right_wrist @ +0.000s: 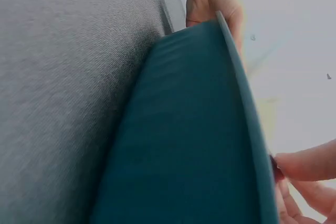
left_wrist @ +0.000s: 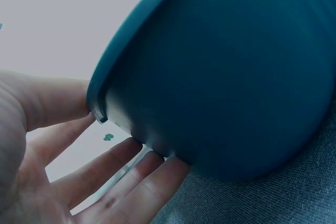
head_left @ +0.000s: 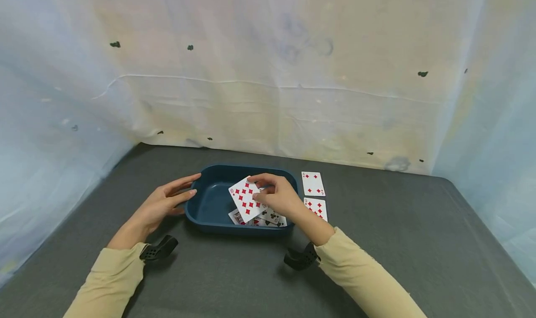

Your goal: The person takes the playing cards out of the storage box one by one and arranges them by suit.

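A dark blue tub [head_left: 240, 231] stands on the grey table, with loose playing cards [head_left: 237, 216] in its right part. Over these cards, my right hand [head_left: 278, 194] pinches a ten of diamonds [head_left: 244, 201] between thumb and fingers, its face tilted up. My left hand [head_left: 161, 204] is at the tub's left end. In the left wrist view, its fairly straight fingers [left_wrist: 113, 163] touch the outer wall and the thumb is at the rim. The right wrist view mostly shows the tub's outer side [right_wrist: 173, 124], hiding the held card's face.
Right of the tub, a four of diamonds [head_left: 313, 184] lies face up on the dark grey table [head_left: 398, 234]. Below it lies another diamonds card [head_left: 316, 206], partly covered by the right wrist. Pale sheeting [head_left: 268, 108] hangs behind the table and at both sides.
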`<move>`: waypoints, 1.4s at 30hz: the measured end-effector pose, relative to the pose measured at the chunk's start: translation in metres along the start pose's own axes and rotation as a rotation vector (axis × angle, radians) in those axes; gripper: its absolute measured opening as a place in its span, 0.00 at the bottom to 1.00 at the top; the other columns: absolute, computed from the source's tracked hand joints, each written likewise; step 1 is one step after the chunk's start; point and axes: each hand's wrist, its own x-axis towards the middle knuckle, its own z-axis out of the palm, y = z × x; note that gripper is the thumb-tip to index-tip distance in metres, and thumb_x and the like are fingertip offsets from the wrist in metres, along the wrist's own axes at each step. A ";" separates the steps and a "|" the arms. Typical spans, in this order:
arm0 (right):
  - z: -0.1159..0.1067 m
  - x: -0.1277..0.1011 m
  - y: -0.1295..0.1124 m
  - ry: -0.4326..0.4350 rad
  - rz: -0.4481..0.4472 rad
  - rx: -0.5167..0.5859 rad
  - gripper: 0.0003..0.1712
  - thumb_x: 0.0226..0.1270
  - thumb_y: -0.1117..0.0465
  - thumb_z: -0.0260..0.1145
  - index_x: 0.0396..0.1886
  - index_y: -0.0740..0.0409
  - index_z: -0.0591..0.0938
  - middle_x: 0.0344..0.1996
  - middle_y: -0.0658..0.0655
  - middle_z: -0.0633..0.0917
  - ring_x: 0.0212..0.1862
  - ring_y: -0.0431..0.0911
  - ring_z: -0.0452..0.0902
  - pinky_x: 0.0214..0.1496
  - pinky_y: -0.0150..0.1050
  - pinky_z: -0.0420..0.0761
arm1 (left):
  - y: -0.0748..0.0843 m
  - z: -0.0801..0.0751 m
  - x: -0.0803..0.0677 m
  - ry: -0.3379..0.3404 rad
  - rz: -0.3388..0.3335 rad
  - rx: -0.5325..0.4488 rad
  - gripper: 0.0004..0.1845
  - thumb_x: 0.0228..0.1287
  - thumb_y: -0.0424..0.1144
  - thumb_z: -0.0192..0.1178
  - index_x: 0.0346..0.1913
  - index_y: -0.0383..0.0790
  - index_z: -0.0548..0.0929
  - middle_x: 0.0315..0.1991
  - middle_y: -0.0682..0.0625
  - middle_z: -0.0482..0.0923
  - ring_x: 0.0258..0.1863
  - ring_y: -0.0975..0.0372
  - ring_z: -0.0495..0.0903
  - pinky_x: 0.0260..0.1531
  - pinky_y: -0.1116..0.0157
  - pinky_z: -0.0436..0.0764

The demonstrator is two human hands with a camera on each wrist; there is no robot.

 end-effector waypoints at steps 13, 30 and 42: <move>-0.038 -0.048 0.016 0.153 0.008 0.182 0.24 0.58 0.65 0.70 0.56 0.61 0.80 0.44 0.59 0.79 0.38 0.40 0.78 0.40 0.29 0.80 | 0.000 -0.004 -0.001 -0.010 0.007 0.023 0.35 0.69 0.51 0.56 0.75 0.50 0.58 0.76 0.39 0.47 0.73 0.42 0.50 0.57 0.40 0.70; -0.069 -0.128 0.060 0.295 0.061 0.137 0.21 0.58 0.66 0.71 0.51 0.67 0.80 0.33 0.57 0.83 0.31 0.39 0.80 0.37 0.31 0.82 | -0.001 -0.004 0.000 -0.013 -0.001 0.029 0.36 0.68 0.53 0.57 0.75 0.52 0.58 0.76 0.40 0.47 0.73 0.44 0.51 0.57 0.42 0.71; -0.067 -0.150 0.082 0.169 0.173 0.120 0.23 0.59 0.64 0.70 0.53 0.69 0.79 0.37 0.60 0.83 0.34 0.38 0.82 0.37 0.31 0.80 | 0.000 -0.004 0.001 -0.019 -0.008 0.015 0.35 0.68 0.52 0.57 0.75 0.51 0.57 0.76 0.40 0.46 0.73 0.44 0.50 0.57 0.42 0.70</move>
